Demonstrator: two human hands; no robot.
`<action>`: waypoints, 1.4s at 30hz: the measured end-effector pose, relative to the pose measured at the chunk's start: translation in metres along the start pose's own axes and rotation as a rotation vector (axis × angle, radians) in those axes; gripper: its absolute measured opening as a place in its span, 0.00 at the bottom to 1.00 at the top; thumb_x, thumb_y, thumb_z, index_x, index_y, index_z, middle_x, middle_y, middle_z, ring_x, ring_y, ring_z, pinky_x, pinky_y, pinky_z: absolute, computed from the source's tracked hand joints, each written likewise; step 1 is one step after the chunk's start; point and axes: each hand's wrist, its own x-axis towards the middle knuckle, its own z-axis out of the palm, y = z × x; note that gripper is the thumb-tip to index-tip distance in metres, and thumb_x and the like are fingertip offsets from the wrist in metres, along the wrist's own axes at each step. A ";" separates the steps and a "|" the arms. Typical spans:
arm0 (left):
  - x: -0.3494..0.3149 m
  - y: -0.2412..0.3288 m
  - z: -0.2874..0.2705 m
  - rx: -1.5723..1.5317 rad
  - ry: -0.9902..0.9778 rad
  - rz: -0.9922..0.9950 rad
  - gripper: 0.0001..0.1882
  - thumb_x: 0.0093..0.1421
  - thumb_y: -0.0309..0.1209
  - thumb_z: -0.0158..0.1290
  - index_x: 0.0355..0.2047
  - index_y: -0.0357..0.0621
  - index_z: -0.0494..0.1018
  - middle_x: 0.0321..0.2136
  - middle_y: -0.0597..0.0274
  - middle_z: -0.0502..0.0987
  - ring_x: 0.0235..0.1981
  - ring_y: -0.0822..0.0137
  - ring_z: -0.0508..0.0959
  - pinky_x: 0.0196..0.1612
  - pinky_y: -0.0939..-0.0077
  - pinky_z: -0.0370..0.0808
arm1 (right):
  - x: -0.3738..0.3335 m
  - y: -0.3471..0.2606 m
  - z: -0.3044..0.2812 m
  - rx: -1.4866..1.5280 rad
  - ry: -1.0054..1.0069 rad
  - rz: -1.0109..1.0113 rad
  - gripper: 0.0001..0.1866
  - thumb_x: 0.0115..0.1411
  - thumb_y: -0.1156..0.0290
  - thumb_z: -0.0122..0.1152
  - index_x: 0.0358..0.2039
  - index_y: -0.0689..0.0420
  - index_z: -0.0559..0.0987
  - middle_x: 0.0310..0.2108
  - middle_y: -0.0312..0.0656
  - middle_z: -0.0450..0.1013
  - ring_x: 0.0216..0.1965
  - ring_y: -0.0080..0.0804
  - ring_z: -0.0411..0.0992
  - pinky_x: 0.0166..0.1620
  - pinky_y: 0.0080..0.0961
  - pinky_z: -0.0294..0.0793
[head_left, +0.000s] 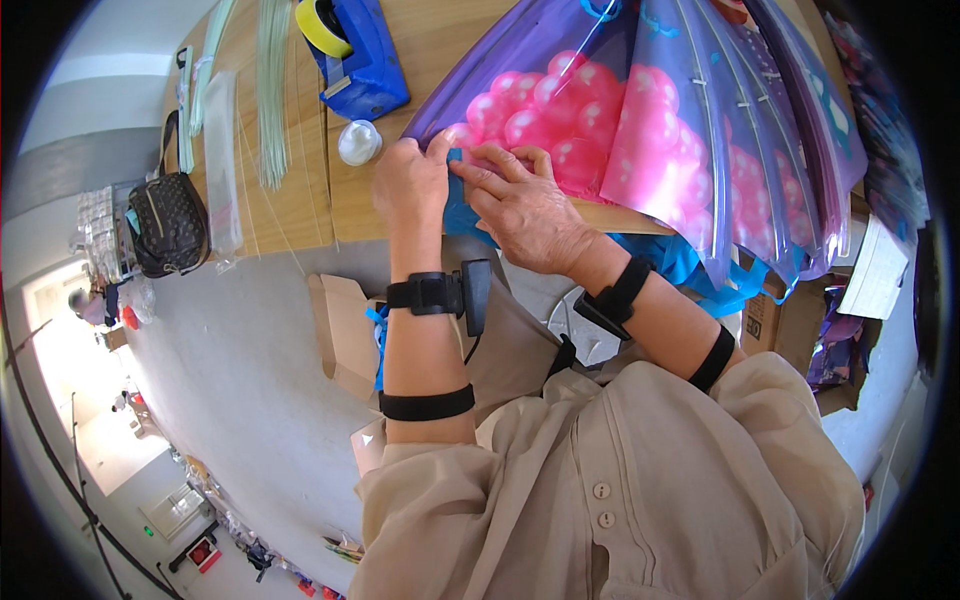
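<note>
A glossy purple printed plastic sheet (575, 125) with pink balls on it lies across the table, folded into several layers. At its near left corner my left hand (412, 185) is closed, thumb and finger pinching a blue ribbon (460, 212) by the sheet's edge. Close beside it, my right hand (525, 205) pinches the same ribbon, with its fingertips almost touching the left thumb. The ribbon hangs down past the table edge between the hands. My fingers partly hide the corner itself.
Left of the hands stand a small white round container (359, 143) and a blue tape dispenser (365, 60). Bundles of thin pale rods (272, 90) lie further left, near a dark bag (168, 225). Cardboard boxes (345, 335) stand below the table, and more blue ribbons (690, 270) hang at its front.
</note>
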 end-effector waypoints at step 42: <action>-0.111 0.027 -0.039 -1.246 0.192 -0.012 0.07 0.61 0.28 0.53 0.31 0.34 0.71 0.21 0.65 0.73 0.20 0.79 0.68 0.24 0.82 0.67 | -0.054 -0.049 0.011 0.536 -0.330 0.087 0.08 0.55 0.72 0.51 0.32 0.63 0.69 0.30 0.55 0.73 0.32 0.54 0.73 0.35 0.44 0.70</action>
